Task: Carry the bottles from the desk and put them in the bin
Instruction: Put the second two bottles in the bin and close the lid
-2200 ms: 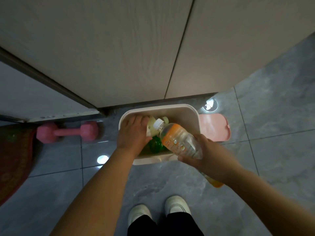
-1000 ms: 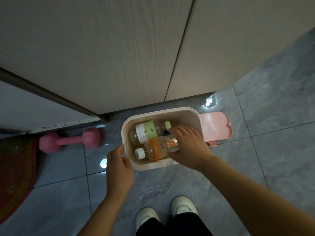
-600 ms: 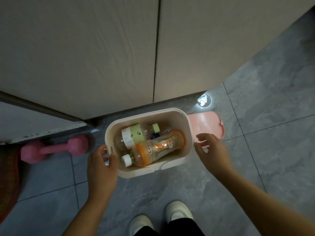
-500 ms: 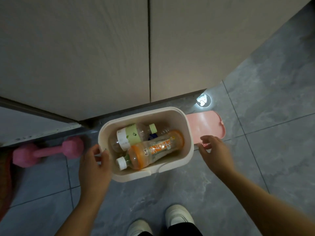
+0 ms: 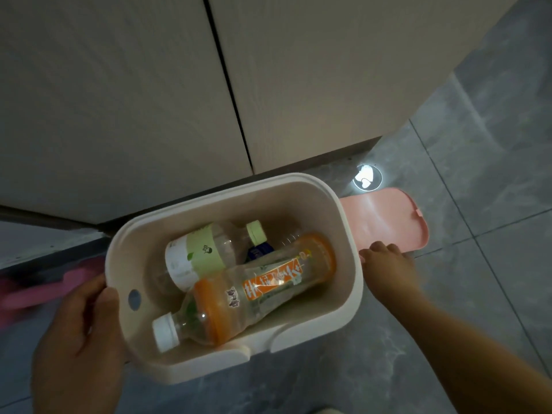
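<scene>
A cream plastic bin (image 5: 349,228) stands on the grey tiled floor, seen large from above. Inside lie an orange-labelled bottle (image 5: 254,291) with a white cap, on top, and a bottle with a pale green label (image 5: 203,252) and green cap behind it. A bit of a blue-labelled bottle (image 5: 260,251) shows between them. My left hand (image 5: 79,333) grips the bin's left rim, thumb over the edge. My right hand (image 5: 388,264) rests against the bin's right side, at the edge of its pink lid (image 5: 385,219), which hangs open to the right.
Pale wooden cabinet doors (image 5: 149,100) rise directly behind the bin. A pink dumbbell (image 5: 35,291) lies on the floor at the left, partly hidden by my left hand. A bright light reflection (image 5: 366,178) shines on the tile beyond the lid.
My right hand has put the orange-labelled bottle in the bin and let go, then moved to the bin's right side. My left hand has taken the left rim. The view has come closer.
</scene>
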`<move>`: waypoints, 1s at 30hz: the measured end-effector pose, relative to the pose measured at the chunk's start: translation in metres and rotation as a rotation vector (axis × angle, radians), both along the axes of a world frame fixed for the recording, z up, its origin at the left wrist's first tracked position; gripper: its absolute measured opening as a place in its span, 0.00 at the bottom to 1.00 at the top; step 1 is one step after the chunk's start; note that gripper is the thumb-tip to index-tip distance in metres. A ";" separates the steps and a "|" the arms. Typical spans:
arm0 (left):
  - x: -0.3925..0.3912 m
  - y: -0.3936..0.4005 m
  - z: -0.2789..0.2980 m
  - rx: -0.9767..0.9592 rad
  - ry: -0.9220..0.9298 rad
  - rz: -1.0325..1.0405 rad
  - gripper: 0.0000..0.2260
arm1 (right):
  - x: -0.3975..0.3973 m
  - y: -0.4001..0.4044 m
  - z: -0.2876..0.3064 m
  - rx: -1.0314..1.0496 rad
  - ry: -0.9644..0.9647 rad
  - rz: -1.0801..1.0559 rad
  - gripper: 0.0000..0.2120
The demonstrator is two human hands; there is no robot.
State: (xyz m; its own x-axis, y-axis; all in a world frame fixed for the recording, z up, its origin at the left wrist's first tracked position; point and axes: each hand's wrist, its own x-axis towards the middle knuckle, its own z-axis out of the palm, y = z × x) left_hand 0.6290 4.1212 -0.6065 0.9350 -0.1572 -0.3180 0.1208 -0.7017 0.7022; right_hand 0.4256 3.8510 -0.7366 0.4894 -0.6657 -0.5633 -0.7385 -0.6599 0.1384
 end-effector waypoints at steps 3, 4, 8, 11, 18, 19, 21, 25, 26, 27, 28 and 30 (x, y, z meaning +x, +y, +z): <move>0.005 0.001 -0.007 -0.022 0.021 -0.013 0.21 | -0.002 -0.003 -0.011 -0.032 0.035 0.105 0.13; 0.005 0.001 -0.008 -0.030 0.018 0.010 0.18 | -0.002 -0.004 -0.013 -0.038 0.035 0.133 0.12; 0.004 -0.002 -0.008 -0.003 -0.002 -0.005 0.23 | 0.000 -0.006 -0.015 -0.015 0.020 0.205 0.10; 0.003 -0.001 -0.006 0.005 -0.027 0.009 0.20 | 0.000 -0.006 -0.011 0.006 -0.009 0.209 0.10; -0.005 -0.008 0.015 0.094 -0.110 -0.035 0.08 | -0.015 -0.013 0.033 -0.078 -0.028 0.219 0.11; -0.004 -0.010 0.017 0.121 -0.112 -0.028 0.09 | -0.017 -0.013 0.043 -0.076 -0.052 0.198 0.11; -0.006 -0.015 0.024 0.132 -0.088 -0.015 0.09 | -0.019 -0.013 0.067 -0.059 -0.111 0.137 0.10; -0.005 -0.021 0.035 0.118 -0.008 -0.002 0.08 | -0.023 -0.006 0.123 -0.007 -0.361 -0.073 0.06; -0.004 -0.022 0.037 0.123 0.013 0.001 0.09 | -0.025 -0.003 0.137 -0.005 -0.417 -0.116 0.06; -0.003 -0.023 0.039 0.137 0.029 0.001 0.09 | -0.028 0.000 0.150 -0.005 -0.464 -0.144 0.06; -0.003 -0.024 0.040 0.151 0.042 -0.002 0.10 | -0.030 0.004 0.163 0.001 -0.509 -0.163 0.06; -0.002 -0.025 0.044 0.175 0.067 -0.009 0.11 | -0.035 0.013 0.186 0.031 -0.580 -0.218 0.07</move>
State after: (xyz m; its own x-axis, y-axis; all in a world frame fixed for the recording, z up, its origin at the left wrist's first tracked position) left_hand 0.6274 4.0960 -0.5626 0.9094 -0.1023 -0.4031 0.1567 -0.8135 0.5601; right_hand 0.3908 3.8636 -0.5505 0.5764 -0.7725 -0.2666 -0.8058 -0.4830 -0.3427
